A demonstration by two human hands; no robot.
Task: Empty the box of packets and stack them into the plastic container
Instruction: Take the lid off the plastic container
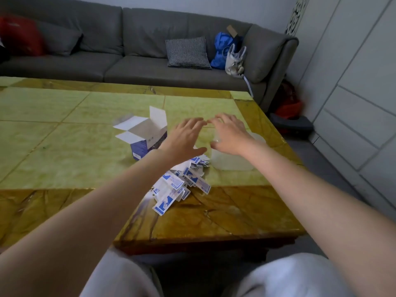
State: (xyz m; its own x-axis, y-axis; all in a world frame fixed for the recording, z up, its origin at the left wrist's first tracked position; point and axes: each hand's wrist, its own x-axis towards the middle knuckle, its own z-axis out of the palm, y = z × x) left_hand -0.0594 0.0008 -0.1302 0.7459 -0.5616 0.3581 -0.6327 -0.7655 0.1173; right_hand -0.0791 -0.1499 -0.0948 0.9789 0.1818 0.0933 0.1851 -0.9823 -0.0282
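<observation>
A grey fabric sofa (128, 61) runs along the far wall, carrying a black-and-white checked cushion (187, 52), a blue bag (222, 49) and a clear plastic bag (234, 61); a red item at its left end is too blurred to name. In front of it stands the green-and-amber stone-topped bench (64, 133).

On the bench, the white-and-purple cardboard box (142, 135) stands with its flaps open; its inside looks white, and no packets can be made out in it. A translucent plastic container (232, 160) sits near the bench's right edge, partly hidden by the right arm, so its contents cannot be judged. Between box and container, toward the near edge, lies a loose heap of white-and-blue flat packets (182, 185), partly covered by the left forearm.

The left hand (186, 139) hovers with fingers spread, holding nothing. The right hand (229, 135) is likewise spread, above the container, and motion blur softens its fingertips.
</observation>
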